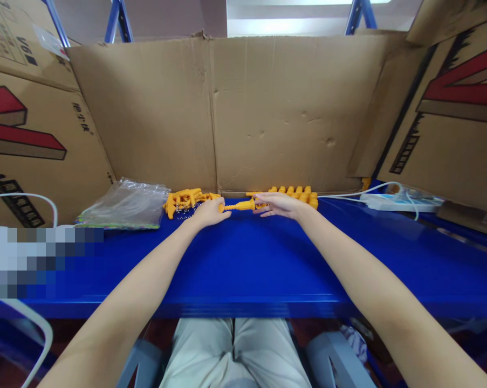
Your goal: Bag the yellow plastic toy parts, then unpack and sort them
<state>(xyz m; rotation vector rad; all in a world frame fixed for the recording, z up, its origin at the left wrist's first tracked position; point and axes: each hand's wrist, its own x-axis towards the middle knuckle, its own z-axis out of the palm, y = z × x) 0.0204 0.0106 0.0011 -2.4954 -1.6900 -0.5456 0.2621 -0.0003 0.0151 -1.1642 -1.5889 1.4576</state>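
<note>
A yellow plastic rod with a spiral shaft and a wider ribbed sleeve (246, 205) lies level between my hands, near the back of the blue table. My left hand (210, 213) is closed on its left end. At the other end, the fingers of my right hand (281, 203) are around the rod, rather stretched, with yellow showing between them. Beside my left hand lies a pile of yellow pistol-shaped parts (184, 199) with small dark metallic pieces (183, 208). Behind my right hand stand rows of yellow knobbed parts (297, 193), partly hidden by it.
A stack of clear plastic bags (125, 205) lies at the left on the blue table (243, 258). Cardboard (275, 113) walls the back and both sides. A white power strip (400, 202) with cables sits at the right. A blurred patch covers the left edge.
</note>
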